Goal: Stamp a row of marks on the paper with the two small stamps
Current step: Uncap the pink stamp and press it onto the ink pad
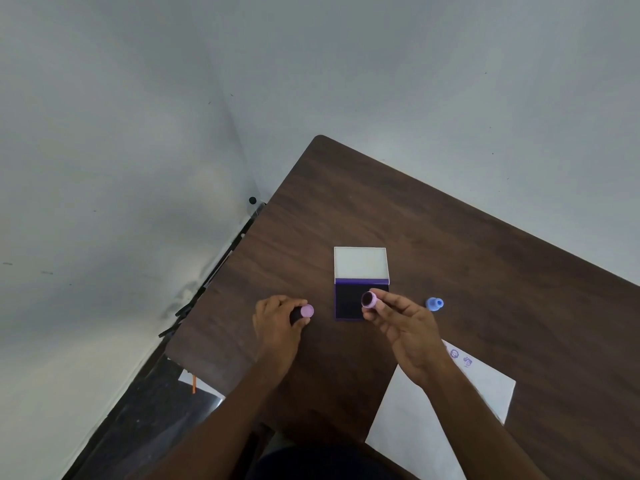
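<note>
Dark brown wooden surface [450,237] in a room corner, seen from above, with pale walls behind. Near the middle, an open ink pad [349,303] with dark purple ink, its white lid [360,263] folded back on the far side. Right hand [405,332] raised just in front of the pad, fingers [382,296] closed around a small pink stamp [369,300], held tilted with the dark inked face turned to the left and toward the camera, over the near right part of the pad; touching the ink or not, impossible to tell. Left hand [277,320] resting low on the surface to the left of the pad, well apart from it, fingers curled shut around a small dark object with a pink round cap [307,311], the cap end pointing right. To the right of the pad, a small blue stamp [434,303] lying alone on the wood, touched by no hand. Nearer the body, on the right, a white sheet of paper [415,427], partly hidden under the right forearm, carrying two small blue-purple marks [460,356] side by side close to its far edge.
</note>
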`<act>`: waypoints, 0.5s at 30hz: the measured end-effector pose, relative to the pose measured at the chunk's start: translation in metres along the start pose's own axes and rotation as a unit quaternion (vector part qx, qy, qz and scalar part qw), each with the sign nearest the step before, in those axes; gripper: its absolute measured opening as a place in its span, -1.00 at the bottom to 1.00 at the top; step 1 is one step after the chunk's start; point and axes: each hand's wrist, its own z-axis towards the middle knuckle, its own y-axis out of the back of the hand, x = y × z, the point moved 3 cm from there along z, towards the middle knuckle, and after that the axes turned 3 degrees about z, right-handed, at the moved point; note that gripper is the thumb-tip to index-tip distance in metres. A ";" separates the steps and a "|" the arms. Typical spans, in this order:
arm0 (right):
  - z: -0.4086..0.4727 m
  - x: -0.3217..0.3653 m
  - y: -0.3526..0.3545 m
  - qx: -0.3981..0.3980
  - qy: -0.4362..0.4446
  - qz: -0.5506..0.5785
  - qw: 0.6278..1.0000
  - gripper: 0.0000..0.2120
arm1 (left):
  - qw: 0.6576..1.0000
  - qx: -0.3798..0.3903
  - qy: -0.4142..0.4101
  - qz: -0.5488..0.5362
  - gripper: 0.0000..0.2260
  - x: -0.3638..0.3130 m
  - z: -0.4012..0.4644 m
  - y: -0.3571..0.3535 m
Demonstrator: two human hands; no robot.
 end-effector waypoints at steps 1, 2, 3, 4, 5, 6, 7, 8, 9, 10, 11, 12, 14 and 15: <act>0.000 0.000 0.000 0.000 0.000 0.001 1.000 -0.78 | 1.000 0.004 -0.001 0.007 -0.70 0.000 0.000 0.000; -0.001 0.000 0.001 -0.001 -0.001 0.003 1.000 -0.77 | 1.000 0.008 -0.004 0.012 -0.70 0.000 0.000 0.000; -0.001 0.000 0.001 -0.002 -0.001 0.006 1.000 -0.77 | 1.000 0.015 -0.006 0.012 -0.68 -0.001 0.000 0.000; -0.001 0.000 0.001 -0.004 -0.002 0.011 1.000 -0.77 | 1.000 0.021 -0.005 0.006 -0.66 -0.001 -0.001 0.000; -0.002 0.000 0.001 -0.005 -0.004 0.016 1.000 -0.76 | 1.000 0.025 0.000 -0.007 -0.64 -0.002 -0.001 0.000; -0.002 0.001 0.002 -0.005 -0.006 0.023 1.000 -0.76 | 0.999 0.026 0.003 -0.023 -0.63 -0.003 -0.001 0.001; -0.003 0.001 0.002 -0.003 -0.008 0.033 0.999 -0.75 | 0.999 0.024 0.001 -0.038 -0.65 -0.005 -0.002 0.003; -0.003 0.001 0.002 -0.001 -0.011 0.043 0.999 -0.74 | 0.998 0.021 -0.008 -0.054 -0.68 -0.010 -0.002 0.006; -0.004 0.003 0.002 0.003 -0.014 0.055 0.998 -0.74 | 0.997 0.018 -0.026 -0.076 -0.73 -0.017 -0.002 0.010; -0.006 0.003 0.002 0.008 -0.017 0.067 0.998 -0.75 | 0.993 0.016 -0.044 -0.109 -0.79 -0.024 -0.003 0.014; -0.007 0.005 0.001 0.014 -0.019 0.080 0.997 -0.75 | 0.987 0.018 -0.060 -0.149 -0.83 -0.034 -0.004 0.020; -0.009 0.007 0.001 0.022 -0.022 0.092 0.995 -0.75 | 0.980 0.024 -0.072 -0.186 -0.85 -0.045 -0.006 0.025; -0.012 0.010 -0.001 0.037 -0.029 0.113 0.992 -0.74 | 0.969 0.041 -0.095 -0.225 -0.83 -0.068 -0.009 0.036; -0.013 0.011 -0.002 0.044 -0.033 0.125 0.991 -0.72 | 0.966 0.048 -0.108 -0.232 -0.80 -0.078 -0.010 0.042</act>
